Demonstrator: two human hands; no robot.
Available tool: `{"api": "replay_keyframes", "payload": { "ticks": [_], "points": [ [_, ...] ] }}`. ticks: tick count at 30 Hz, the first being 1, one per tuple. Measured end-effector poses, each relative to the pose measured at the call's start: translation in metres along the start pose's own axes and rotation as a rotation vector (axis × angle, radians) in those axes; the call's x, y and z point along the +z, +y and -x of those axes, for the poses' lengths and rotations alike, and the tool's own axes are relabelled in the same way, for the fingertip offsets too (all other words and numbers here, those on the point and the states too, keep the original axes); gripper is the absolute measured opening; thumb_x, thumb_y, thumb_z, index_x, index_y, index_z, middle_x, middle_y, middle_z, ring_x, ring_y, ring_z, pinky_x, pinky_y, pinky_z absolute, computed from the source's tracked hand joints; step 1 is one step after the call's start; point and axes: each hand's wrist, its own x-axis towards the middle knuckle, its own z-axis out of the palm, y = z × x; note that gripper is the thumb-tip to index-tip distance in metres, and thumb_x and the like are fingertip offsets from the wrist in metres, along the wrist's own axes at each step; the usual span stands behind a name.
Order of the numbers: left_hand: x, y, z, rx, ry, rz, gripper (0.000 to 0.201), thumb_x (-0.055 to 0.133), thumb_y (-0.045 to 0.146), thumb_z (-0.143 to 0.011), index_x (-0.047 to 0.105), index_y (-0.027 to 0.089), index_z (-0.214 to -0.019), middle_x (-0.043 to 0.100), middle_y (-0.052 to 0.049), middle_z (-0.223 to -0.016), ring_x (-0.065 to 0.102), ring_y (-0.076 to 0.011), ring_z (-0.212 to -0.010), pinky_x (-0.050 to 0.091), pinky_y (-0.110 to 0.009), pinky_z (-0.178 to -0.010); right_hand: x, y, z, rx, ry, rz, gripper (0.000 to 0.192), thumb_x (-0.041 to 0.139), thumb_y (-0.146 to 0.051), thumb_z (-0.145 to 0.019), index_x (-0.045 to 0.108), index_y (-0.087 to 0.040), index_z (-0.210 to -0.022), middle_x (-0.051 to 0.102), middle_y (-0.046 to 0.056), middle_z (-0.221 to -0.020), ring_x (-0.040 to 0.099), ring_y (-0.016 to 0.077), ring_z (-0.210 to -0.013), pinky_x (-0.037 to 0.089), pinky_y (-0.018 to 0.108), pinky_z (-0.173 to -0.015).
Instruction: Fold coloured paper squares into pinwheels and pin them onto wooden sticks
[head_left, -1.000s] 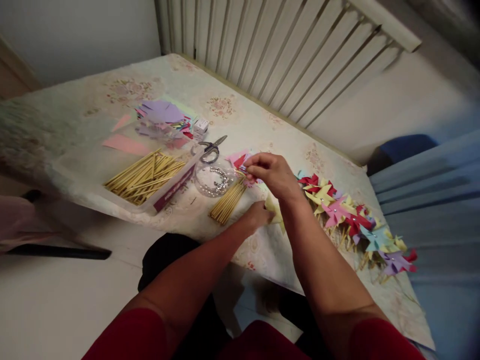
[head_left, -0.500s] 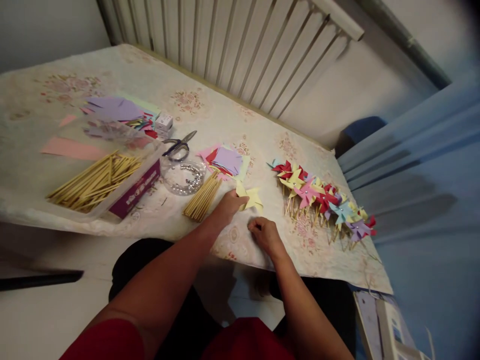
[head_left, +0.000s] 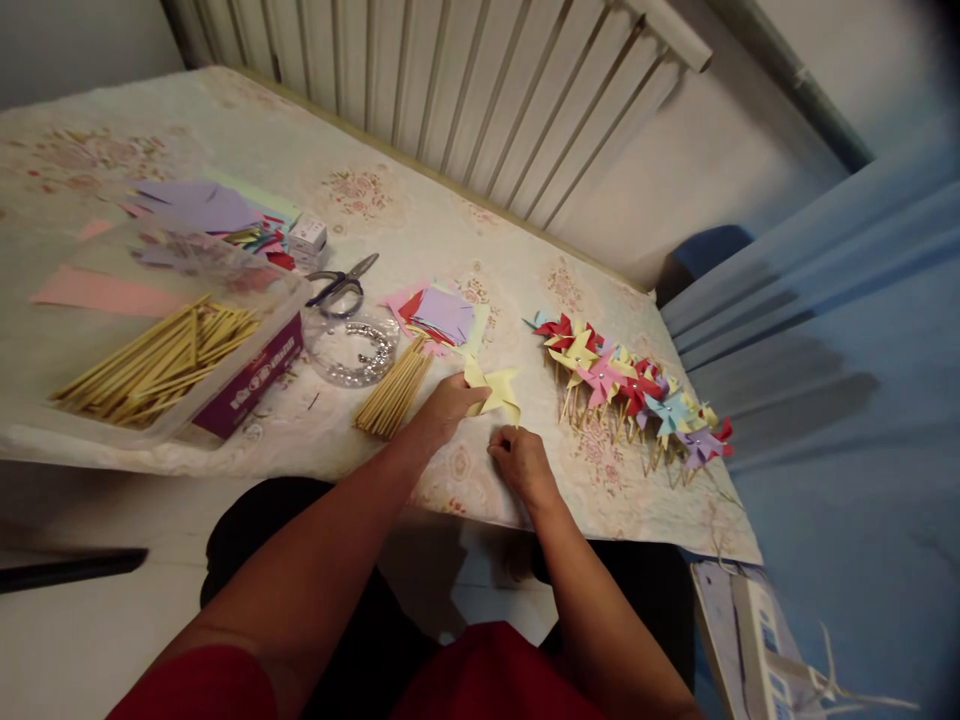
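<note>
A yellow paper pinwheel lies on the flowered cloth of the table. My left hand rests on its left edge, fingers pinching the paper. My right hand sits just below the pinwheel near the table's front edge, fingers curled with the tips touching the paper's lower corner; I cannot tell whether they pinch something small. A small bundle of wooden sticks lies just left of my left hand. A stack of cut paper squares lies behind the pinwheel.
A row of finished coloured pinwheels lies at the right. A clear dish of pins, scissors, a plastic box of sticks and loose coloured paper are at the left. A radiator stands behind.
My right hand came down from the paper stack to the table's front edge below the yellow pinwheel. The view swung right. My left hand stayed on the pinwheel.
</note>
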Motion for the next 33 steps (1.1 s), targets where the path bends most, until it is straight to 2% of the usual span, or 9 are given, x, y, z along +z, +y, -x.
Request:
{"api": "replay_keyframes", "payload": {
  "ticks": [8, 13, 20, 25, 30, 33],
  "points": [
    [0.002, 0.001, 0.0, -0.009, 0.018, 0.011, 0.035, 0.076, 0.028, -0.059, 0.068, 0.01, -0.088, 0.071, -0.004, -0.076, 0.065, -0.0188, -0.075, 0.047, -0.028, -0.07, 0.003, -0.007, 0.004, -0.068, 0.021, 0.159, 0.014, 0.055, -0.01, -0.079, 0.066, -0.017, -0.075, 0.067, 0.008, -0.078, 0.056, 0.0178, -0.071, 0.037, 0.028, -0.069],
    [0.001, 0.0, -0.001, 0.001, 0.022, 0.007, 0.032, 0.075, 0.028, -0.059, 0.069, 0.011, -0.086, 0.07, -0.003, -0.072, 0.065, -0.0191, -0.075, 0.047, -0.028, -0.069, 0.003, -0.005, 0.009, -0.109, 0.015, 0.169, 0.015, 0.053, -0.01, -0.084, 0.065, -0.016, -0.078, 0.067, 0.008, -0.081, 0.057, 0.0173, -0.075, 0.038, 0.027, -0.071],
    [0.0, -0.001, -0.001, 0.022, 0.027, -0.01, 0.033, 0.076, 0.029, -0.056, 0.067, 0.011, -0.082, 0.069, -0.002, -0.071, 0.06, -0.0153, -0.066, 0.046, -0.028, -0.069, 0.005, -0.005, 0.01, -0.121, 0.034, 0.208, 0.016, 0.051, -0.011, -0.084, 0.064, -0.017, -0.077, 0.066, 0.008, -0.079, 0.056, 0.0171, -0.072, 0.038, 0.027, -0.07],
    [0.002, 0.001, 0.001, 0.012, 0.036, -0.021, 0.034, 0.076, 0.029, -0.055, 0.066, 0.011, -0.083, 0.068, -0.003, -0.071, 0.059, -0.0157, -0.065, 0.045, -0.028, -0.067, 0.006, -0.004, 0.015, -0.109, 0.075, 0.131, 0.014, 0.053, -0.01, -0.08, 0.064, -0.017, -0.075, 0.066, 0.006, -0.076, 0.056, 0.0166, -0.07, 0.038, 0.027, -0.069],
    [0.003, 0.002, 0.001, 0.026, 0.035, -0.027, 0.034, 0.074, 0.028, -0.056, 0.068, 0.01, -0.085, 0.069, -0.004, -0.074, 0.061, -0.0167, -0.068, 0.046, -0.028, -0.069, -0.019, -0.011, 0.029, -0.051, 0.091, -0.093, 0.012, 0.056, -0.015, -0.078, 0.061, -0.02, -0.068, 0.063, 0.001, -0.067, 0.055, 0.0149, -0.063, 0.039, 0.026, -0.064],
    [0.005, 0.002, 0.002, 0.021, 0.023, -0.033, 0.033, 0.074, 0.027, -0.057, 0.068, 0.01, -0.085, 0.07, -0.004, -0.075, 0.061, -0.0168, -0.069, 0.046, -0.029, -0.07, -0.04, -0.017, 0.025, -0.061, 0.201, -0.203, 0.009, 0.059, -0.021, -0.079, 0.062, -0.02, -0.07, 0.062, 0.001, -0.069, 0.055, 0.0149, -0.064, 0.04, 0.026, -0.063]
  ]
}}
